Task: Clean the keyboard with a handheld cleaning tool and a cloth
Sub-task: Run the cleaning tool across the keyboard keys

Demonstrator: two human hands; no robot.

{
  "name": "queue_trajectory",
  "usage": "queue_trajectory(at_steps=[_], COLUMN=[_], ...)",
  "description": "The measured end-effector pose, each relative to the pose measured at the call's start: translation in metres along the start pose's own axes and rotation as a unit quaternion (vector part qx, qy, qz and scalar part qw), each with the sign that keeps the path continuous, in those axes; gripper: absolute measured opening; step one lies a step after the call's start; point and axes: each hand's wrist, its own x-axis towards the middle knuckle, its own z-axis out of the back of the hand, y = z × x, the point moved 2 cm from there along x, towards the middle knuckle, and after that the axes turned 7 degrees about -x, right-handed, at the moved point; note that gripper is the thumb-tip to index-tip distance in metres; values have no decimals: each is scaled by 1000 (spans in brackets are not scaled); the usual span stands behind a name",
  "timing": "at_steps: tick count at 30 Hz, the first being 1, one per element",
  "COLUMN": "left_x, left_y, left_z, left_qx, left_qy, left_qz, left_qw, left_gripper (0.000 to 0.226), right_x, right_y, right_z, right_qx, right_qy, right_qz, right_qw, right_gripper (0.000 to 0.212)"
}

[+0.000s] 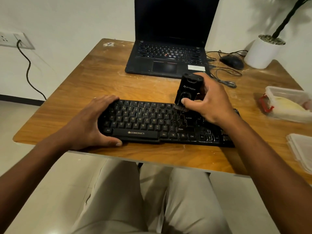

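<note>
The black keyboard [152, 125] is lying across the near part of the wooden table [94, 78], its long side running roughly along the front edge. The person's left hand [94, 122] is gripping the keyboard's left end, fingers curling over the far edge and thumb pressing along the near edge by the space bar. The right hand [209, 102] is holding a black handheld cleaning tool [187, 90] upright, thumb lying on its front and fingers wrapping round the back. The tool's brush end [179, 108] is touching the top row of keys toward the right half of the keyboard.

Beyond the keyboard an open laptop [168, 58] is sitting with a dark screen. To its right a black mouse [233, 61] is resting amid loose cables [222, 76], just beside a white plant pot [261, 51]. At the table's right edge a clear plastic box [287, 102] with a red clip is holding something pale, and a clear lid [300, 149] is lying nearer the front. On the left wall a cord is hanging from a socket [15, 39].
</note>
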Motion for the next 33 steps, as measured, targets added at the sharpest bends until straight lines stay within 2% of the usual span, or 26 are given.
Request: queue_trajectory(at_steps=[7,14,17,22,27,33], left_x=[0,-1,0,0,0,-1], left_y=[4,0,0,3,-1,-5], left_z=[-1,1,0,0,1,2], left_qx=[-2,-2,2,1,2,-5], left_qy=[-1,7,3,4,5,3], left_qz=[-11,7,3,1,8,6], left_qw=[1000,1000,1000,1000,1000,1000], left_gripper=[131,135,133,132,132,131], right_x=[-55,-5,-10,-47,-12,8], right_y=[2,-13,-4,-2,-11,1], right_z=[12,5,9,9,-2,-1], right_qx=[0,-16,-2,0,-20,-22], right_qy=[95,-1,6,91,24,5], right_qz=[-4,-24,-14,-8,-22,-5], right_qw=[995,1000,1000,996,999,1000], right_gripper=[62,65,65,64,60,60])
